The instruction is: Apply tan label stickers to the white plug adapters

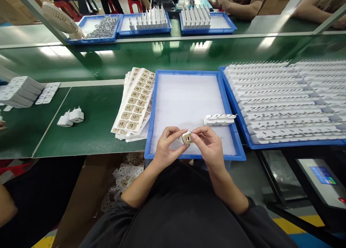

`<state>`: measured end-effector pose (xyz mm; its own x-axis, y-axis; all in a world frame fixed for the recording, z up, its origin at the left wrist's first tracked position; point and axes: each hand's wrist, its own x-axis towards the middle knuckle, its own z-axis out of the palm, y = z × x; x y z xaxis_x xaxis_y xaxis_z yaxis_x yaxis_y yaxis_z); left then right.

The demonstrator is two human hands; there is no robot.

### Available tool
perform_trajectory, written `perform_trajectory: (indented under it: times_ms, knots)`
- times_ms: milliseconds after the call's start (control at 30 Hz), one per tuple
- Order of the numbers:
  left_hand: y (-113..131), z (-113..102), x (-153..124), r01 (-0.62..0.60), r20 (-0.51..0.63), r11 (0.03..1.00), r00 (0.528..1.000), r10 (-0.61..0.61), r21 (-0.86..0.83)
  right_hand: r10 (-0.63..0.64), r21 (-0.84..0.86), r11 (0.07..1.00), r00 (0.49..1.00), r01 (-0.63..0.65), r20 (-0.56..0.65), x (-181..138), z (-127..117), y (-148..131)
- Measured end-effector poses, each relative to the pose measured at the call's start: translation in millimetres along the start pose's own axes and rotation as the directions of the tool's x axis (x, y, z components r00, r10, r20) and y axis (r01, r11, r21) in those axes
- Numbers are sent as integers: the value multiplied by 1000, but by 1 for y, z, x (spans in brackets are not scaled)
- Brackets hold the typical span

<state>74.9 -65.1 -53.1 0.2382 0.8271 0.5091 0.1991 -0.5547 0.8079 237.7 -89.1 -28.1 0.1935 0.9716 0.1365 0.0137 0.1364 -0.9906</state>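
Note:
Between my two hands, over the near edge of a blue-rimmed tray (186, 72), is a small white charger plug (186, 138) with a tan sticker on its face. My left hand (169, 147) pinches it from the left between thumb and fingers. My right hand (209, 147) has its thumb and forefinger pressed at the charger's right edge, on the sticker. A short row of white chargers (219, 120) lies in the tray, just beyond my right hand. Left of the tray is a fanned stack of tan sticker sheets (136, 100).
A large blue tray (238, 122) packed with rows of white chargers stands at right. Two chargers (70, 117) sit on the green bench at left, near a stacked block of chargers (23, 91). Across the belt (129, 55) are trays with pins (104, 26) and upright chargers (152, 19).

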Motion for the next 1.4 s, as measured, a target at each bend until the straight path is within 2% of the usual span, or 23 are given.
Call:
perform_trajectory:
  times_ms: [467,667,733,767,833,900,1000,1167,1267,1400]
  knots:
    - [-1,0,-1,13,-9,1000,1000,-13,17,-122,-195,974,992,112,-38,-1,6,-1]
    - [-2,0,-2,10,-17,999,1000,-9,42,-304,-404,872,953,275,-7,0,8,-3]
    - [-2,0,-3,30,-33,999,999,-29,28,-342,-433,852,939,295,-32,1,8,-2]
    - [-2,0,-4,46,-42,999,998,-45,20,-324,-416,867,945,276,-48,2,8,0]
    - [-2,-1,-5,79,-57,997,995,-79,6,-206,-291,938,978,186,-38,4,7,4]
    - [-3,0,-5,98,-80,995,992,-98,-5,-53,-98,994,997,58,50,4,8,10]
    - [-5,0,-5,97,-105,995,990,-99,-19,59,82,994,989,-70,133,1,11,17]
    - [-3,1,-5,22,-89,999,996,-20,24,80,148,985,995,-89,60,-6,22,17]
    - [-7,2,-8,-14,-110,999,994,18,35,19,261,965,999,-27,34,-5,25,20]
    - [-14,5,-13,-15,-140,1000,990,16,12,-60,300,953,998,51,22,-2,24,28]
